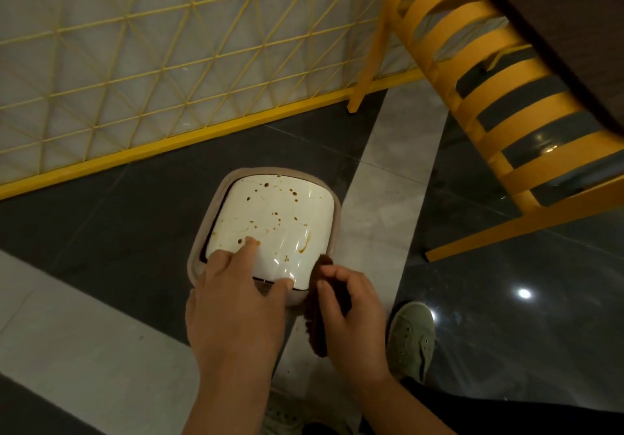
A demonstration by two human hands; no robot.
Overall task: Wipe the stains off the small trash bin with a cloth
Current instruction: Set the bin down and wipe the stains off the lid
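**Stained bin lid under two hands on a tiled floor**

Seen from above, the small trash bin stands at the centre of the frame on a dark floor tile, its right side meeting a pale tile strip that runs from the upper middle down to the lower centre. Its white lid, set inside a beige rim, carries brown spots and smears across most of its surface. Open floor lies to the left of the bin and at the right centre of the frame. A yellow wire-grid panel closes off the upper left, its base rail passing near the bin's far edge but not touching it. A yellow slatted chair fills the upper right, well apart from the bin, under the dark edge of a table. No brand, label or writing can be read anywhere.

The left hand rests on the near edge of the lid with fingers straight and spread, one fingertip on a brown spot and the thumb along the near rim. The right hand is curled around a dark brown cloth, gripping it just beside the bin's lower right corner; the cloth's upper end lies at the lid's edge, though contact cannot be told. The hands sit close together without touching. A green shoe stands on the dark tile at the lower right.
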